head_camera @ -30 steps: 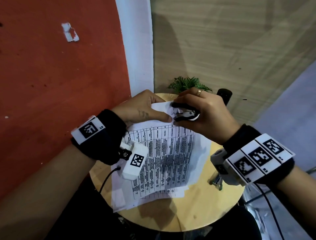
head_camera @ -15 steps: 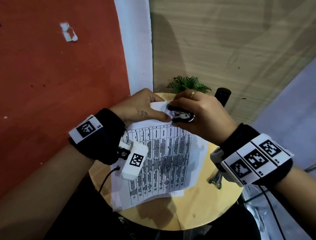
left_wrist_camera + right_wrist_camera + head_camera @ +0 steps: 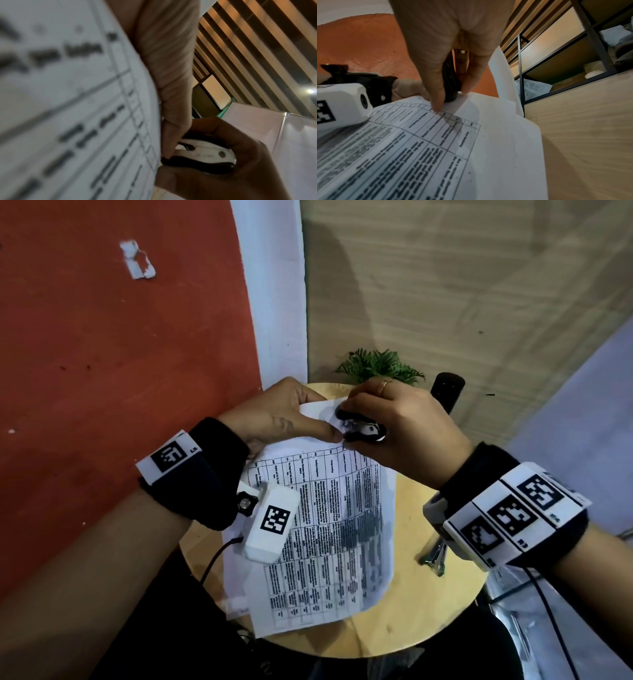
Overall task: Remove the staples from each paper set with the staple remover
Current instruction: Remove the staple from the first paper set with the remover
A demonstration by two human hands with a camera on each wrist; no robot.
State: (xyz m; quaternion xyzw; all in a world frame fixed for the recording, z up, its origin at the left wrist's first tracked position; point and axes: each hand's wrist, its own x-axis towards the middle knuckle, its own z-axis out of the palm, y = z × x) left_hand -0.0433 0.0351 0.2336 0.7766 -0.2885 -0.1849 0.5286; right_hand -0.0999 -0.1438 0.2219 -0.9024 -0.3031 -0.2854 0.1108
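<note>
A printed paper set [image 3: 325,535] with a table on it lies tilted over the round wooden table [image 3: 428,611]. My left hand [image 3: 294,416] pinches its top corner, thumb on the front sheet, and lifts it. My right hand [image 3: 394,426] squeezes a black and white staple remover [image 3: 363,431] against that corner. The left wrist view shows the remover [image 3: 204,155] between my right thumb and fingers, beside the paper [image 3: 77,108]. In the right wrist view the remover [image 3: 450,83] meets the paper's [image 3: 436,148] upper edge. The staple is hidden.
More sheets [image 3: 236,583] stick out under the set at the left. A small green plant [image 3: 380,368] and a black cylinder [image 3: 447,392] stand at the table's far edge. A metal object [image 3: 436,558] lies near the right rim. Red wall to the left.
The paper set has swung and shifted toward the table's near edge. Both hands stay at the top corner, the remover still pressed on it.
</note>
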